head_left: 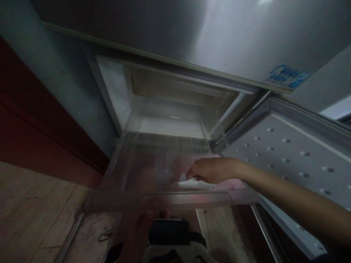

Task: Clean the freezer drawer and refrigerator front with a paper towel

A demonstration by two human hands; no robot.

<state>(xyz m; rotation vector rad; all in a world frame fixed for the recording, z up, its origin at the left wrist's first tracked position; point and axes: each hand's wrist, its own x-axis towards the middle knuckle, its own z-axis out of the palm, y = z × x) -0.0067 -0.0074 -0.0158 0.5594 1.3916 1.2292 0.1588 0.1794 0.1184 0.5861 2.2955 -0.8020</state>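
A clear plastic drawer (pixel 192 199) is pulled out of the open fridge compartment. My right hand (pixel 210 170) reaches into it from the right, fingers closed on a white cloth (pixel 199 183) low behind the drawer's front wall. Something pink (pixel 233 184) shows beside the cloth, and its kind is unclear. Dim at the drawer's front edge, my left hand (pixel 144 219) appears curled around the front of the drawer; its fingers are partly lost in shadow.
The fridge door (pixel 285 149) with its dimpled inner panel stands open at the right. Overhead hangs the grey upper door (pixel 175 33). A red-brown wooden panel (pixel 41 128) borders the left, above the tiled floor (pixel 35 204). The compartment's white interior (pixel 172 126) lies behind the drawer.
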